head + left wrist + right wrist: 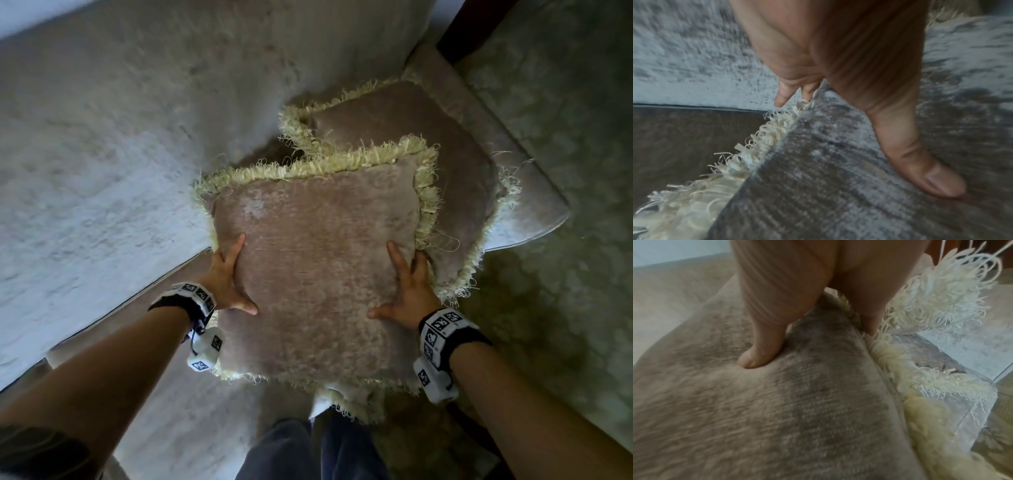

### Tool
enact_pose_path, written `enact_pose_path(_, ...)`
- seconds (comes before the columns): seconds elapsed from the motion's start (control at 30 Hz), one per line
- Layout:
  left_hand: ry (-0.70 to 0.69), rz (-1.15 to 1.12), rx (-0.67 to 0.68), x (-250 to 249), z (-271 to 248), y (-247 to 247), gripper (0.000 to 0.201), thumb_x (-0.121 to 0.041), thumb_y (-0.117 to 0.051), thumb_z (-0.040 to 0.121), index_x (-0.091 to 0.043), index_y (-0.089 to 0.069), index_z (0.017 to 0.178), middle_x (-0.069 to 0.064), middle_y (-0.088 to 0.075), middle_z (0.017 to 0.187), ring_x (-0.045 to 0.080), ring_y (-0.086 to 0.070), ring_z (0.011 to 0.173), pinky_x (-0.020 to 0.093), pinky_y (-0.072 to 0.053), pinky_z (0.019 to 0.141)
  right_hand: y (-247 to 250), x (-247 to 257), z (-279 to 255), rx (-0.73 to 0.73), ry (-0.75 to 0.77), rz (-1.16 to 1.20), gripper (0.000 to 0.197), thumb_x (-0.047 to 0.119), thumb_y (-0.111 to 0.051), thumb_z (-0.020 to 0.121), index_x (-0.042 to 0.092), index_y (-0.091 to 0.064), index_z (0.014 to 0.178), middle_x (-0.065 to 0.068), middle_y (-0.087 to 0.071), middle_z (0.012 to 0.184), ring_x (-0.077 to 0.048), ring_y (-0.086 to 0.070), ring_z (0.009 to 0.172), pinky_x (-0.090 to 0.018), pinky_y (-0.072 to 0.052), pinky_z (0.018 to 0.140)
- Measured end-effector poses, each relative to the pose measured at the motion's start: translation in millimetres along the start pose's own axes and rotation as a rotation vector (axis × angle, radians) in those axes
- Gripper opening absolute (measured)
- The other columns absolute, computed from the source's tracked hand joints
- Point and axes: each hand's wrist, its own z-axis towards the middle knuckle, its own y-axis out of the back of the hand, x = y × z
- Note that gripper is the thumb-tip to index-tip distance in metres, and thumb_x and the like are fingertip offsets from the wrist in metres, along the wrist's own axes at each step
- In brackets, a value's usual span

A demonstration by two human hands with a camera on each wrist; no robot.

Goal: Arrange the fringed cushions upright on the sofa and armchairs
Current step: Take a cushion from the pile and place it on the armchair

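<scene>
I hold a taupe velvet cushion (318, 267) with a cream fringe in front of me by its two sides. My left hand (236, 277) grips the left edge: its thumb (920, 162) presses the cushion face (838, 186) and its fingers curl behind the fringe (715, 186). My right hand (400, 287) grips the right edge the same way, thumb (760, 350) dented into the cushion's velvet (777, 410). A second fringed cushion (428, 137) lies behind the first at the upper right, partly covered by it; its fringe (937, 296) shows beside my right fingers.
Pale grey sofa upholstery (137, 120) fills the left and top. A darker taupe seat (178, 404) lies below it, and another seat corner (534, 205) juts out at the right. A greenish patterned carpet (565, 291) covers the floor on the right. My legs (308, 452) are at the bottom.
</scene>
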Motion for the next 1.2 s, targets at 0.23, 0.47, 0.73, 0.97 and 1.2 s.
enact_pose_path(0.23,-0.085,-0.179,-0.044,31,31,-27,0.163,-0.053,-0.096,0.024,-0.064,0.024,0.134,0.012,-0.006,0.159,0.034,-0.019,0.145,0.058,-0.029,0.112,-20,-8,18,-0.047,-0.002,-0.028,0.138,0.041,-0.092,0.056,0.074,0.021,0.127,-0.016,0.017,0.158,-0.043,-0.001,0.147,-0.056,-0.028,0.112)
enact_pose_path(0.47,-0.105,-0.317,0.071,47,43,-31,0.164,-0.046,-0.098,0.024,-0.068,0.023,0.132,0.013,-0.042,0.148,0.029,-0.052,0.126,0.054,-0.046,0.101,-23,-9,17,-0.078,0.019,-0.066,0.138,0.040,-0.092,0.059,0.073,0.025,0.125,-0.017,0.010,0.156,-0.044,-0.017,0.144,-0.052,-0.032,0.110)
enact_pose_path(0.73,-0.148,-0.385,0.045,37,-12,-38,0.161,-0.037,-0.099,0.036,-0.060,0.024,0.137,0.011,-0.037,0.149,0.026,-0.052,0.127,0.042,-0.049,0.099,-2,2,-15,-0.123,-0.024,-0.287,0.133,0.050,-0.087,0.061,0.054,0.016,0.146,-0.019,0.001,0.155,-0.042,-0.022,0.139,-0.051,-0.039,0.104)
enact_pose_path(0.97,-0.072,-0.341,-0.011,36,-43,-49,0.167,-0.046,-0.098,0.029,-0.056,0.027,0.138,0.002,-0.026,0.156,0.023,-0.037,0.137,0.048,-0.039,0.108,2,-3,-19,-0.016,-0.016,-0.163,0.139,0.046,-0.093,0.053,0.063,0.014,0.141,-0.011,0.022,0.156,-0.039,0.005,0.146,-0.060,-0.025,0.112)
enact_pose_path(1.2,-0.096,-0.095,0.011,40,-31,-56,0.172,-0.058,-0.094,0.021,-0.055,0.039,0.131,0.006,0.014,0.161,0.029,-0.001,0.149,0.057,-0.022,0.116,-10,-3,7,0.151,0.020,-0.062,0.153,0.050,-0.094,0.048,0.063,0.033,0.131,-0.019,0.027,0.156,-0.039,0.011,0.148,-0.060,-0.028,0.110)
